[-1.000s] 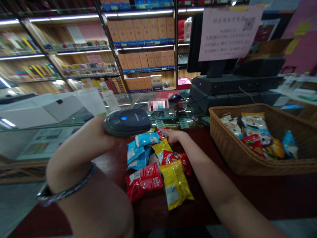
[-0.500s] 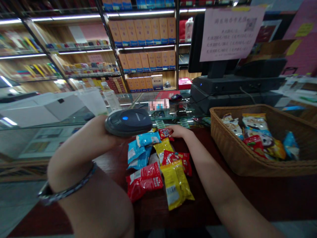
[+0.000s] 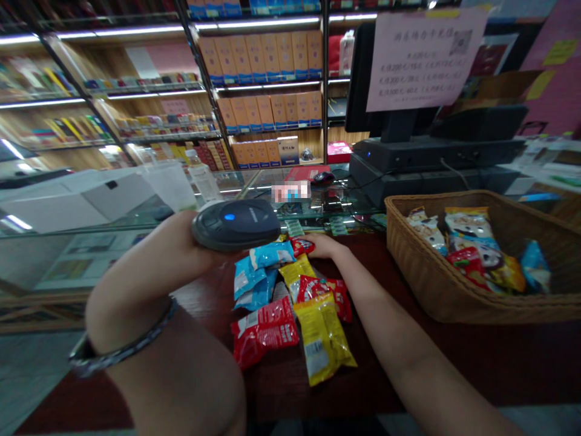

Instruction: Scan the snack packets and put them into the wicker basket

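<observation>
My left hand (image 3: 184, 245) is wrapped round a dark grey barcode scanner (image 3: 236, 224) with a blue light, held above a pile of snack packets (image 3: 290, 303) on the dark red counter (image 3: 454, 357). The pile holds blue, red and yellow packets. My right hand (image 3: 324, 245) reaches to the far end of the pile and grips a small red packet (image 3: 302, 246) there. A bracelet (image 3: 118, 348) circles my left wrist.
A wicker basket (image 3: 422, 272) with several snack packets stands at the right. Behind it sit a black till base (image 3: 436, 154) and a screen with a pink notice (image 3: 420, 57). A glass counter (image 3: 113, 224) and lit shelves of boxes (image 3: 267, 91) lie beyond.
My right hand has closed on the small red packet at the far end of the pile and drawn it slightly towards me. The scanner hand has hardly moved.
</observation>
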The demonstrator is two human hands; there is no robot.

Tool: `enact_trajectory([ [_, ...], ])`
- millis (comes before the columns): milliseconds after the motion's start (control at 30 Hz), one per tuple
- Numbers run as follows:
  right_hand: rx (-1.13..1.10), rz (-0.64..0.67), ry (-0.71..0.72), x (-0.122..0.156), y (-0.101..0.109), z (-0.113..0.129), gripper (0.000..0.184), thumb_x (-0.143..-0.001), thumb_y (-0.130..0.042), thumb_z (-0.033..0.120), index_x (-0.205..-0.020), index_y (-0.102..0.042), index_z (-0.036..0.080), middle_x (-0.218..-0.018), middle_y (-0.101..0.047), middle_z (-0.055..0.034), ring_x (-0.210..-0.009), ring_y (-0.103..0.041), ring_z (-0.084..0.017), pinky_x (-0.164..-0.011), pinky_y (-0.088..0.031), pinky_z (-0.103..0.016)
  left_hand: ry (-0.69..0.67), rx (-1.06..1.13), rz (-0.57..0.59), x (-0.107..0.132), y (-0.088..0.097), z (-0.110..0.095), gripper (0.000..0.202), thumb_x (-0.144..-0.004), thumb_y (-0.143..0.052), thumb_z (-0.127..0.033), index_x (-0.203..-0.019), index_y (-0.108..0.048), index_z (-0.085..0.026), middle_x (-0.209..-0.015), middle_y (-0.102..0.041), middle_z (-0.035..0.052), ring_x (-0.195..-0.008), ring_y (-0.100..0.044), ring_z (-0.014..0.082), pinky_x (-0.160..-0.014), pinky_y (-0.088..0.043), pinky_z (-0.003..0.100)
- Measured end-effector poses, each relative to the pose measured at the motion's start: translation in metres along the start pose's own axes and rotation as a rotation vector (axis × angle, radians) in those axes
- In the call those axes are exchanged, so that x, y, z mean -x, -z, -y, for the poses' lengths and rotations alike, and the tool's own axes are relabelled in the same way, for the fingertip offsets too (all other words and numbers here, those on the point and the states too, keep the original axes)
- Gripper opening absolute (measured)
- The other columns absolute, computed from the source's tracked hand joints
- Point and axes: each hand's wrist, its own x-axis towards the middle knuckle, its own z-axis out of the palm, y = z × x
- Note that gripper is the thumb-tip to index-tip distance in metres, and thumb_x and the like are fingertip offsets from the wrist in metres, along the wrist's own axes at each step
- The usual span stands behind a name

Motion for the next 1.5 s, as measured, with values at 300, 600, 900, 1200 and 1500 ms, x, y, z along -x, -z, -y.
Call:
enact_trajectory([
  [300,-0.321,-0.172,-0.183,0.015,0.058,-0.003,0.032,-0.096,-0.05,0.037,-0.109,-0.067,0.013,-0.104,-0.075,-0.011,-0.089,-0.071,-0.021,-0.079,-0.057,-0.031,-0.019,0.024,-0.007,0.001,0.0,0.004,0.036,-0.071,-0.074,-0.039,-0.104,-0.076,-0.023,-0.104,-0.08,0.0035,-0.092,-0.072,0.0235,-0.09,-0.058,0.039],
  [600,-0.965,-0.303,-0.188,0.045,0.097,0.014,0.028,-0.099,-0.048,0.037,-0.093,-0.063,0.015,-0.088,-0.075,-0.0085,-0.073,-0.07,-0.018,-0.07,-0.061,-0.035,-0.005,0.021,0.003,0.001,-0.001,0.004,0.033,-0.071,-0.074,-0.037,-0.101,-0.077,-0.024,-0.103,-0.081,0.0019,-0.091,-0.072,0.0225,-0.089,-0.058,0.037],
  [900,-1.021,-0.347,-0.182,0.058,0.111,0.036,0.028,-0.101,-0.045,0.034,-0.091,-0.064,0.015,-0.084,-0.075,-0.0087,-0.069,-0.071,-0.018,-0.066,-0.062,-0.034,-0.016,-0.016,0.017,-0.001,-0.001,0.006,0.033,-0.071,-0.072,-0.037,-0.1,-0.077,-0.022,-0.1,-0.081,0.0032,-0.089,-0.072,0.0239,-0.087,-0.058,0.039],
  [1200,-0.989,-0.392,-0.152,0.06,0.109,0.047,0.027,-0.1,-0.047,0.029,-0.091,-0.067,0.013,-0.085,-0.075,-0.0094,-0.073,-0.072,-0.019,-0.065,-0.063,-0.034,-0.06,0.05,0.011,0.001,-0.005,0.0,0.032,-0.074,-0.073,-0.032,-0.105,-0.075,-0.025,-0.104,-0.08,0.0005,-0.092,-0.072,0.0222,-0.088,-0.06,0.036],
  [1500,-1.126,-0.724,-0.1,0.066,0.13,0.052,0.036,-0.099,-0.045,0.042,-0.093,-0.065,0.013,-0.082,-0.074,-0.0095,-0.07,-0.072,-0.02,-0.065,-0.062,-0.036,-0.053,0.031,-0.023,0.001,-0.003,0.006,0.032,-0.072,-0.074,-0.036,-0.102,-0.076,-0.026,-0.102,-0.081,0.0006,-0.089,-0.073,0.022,-0.086,-0.06,0.036],
])
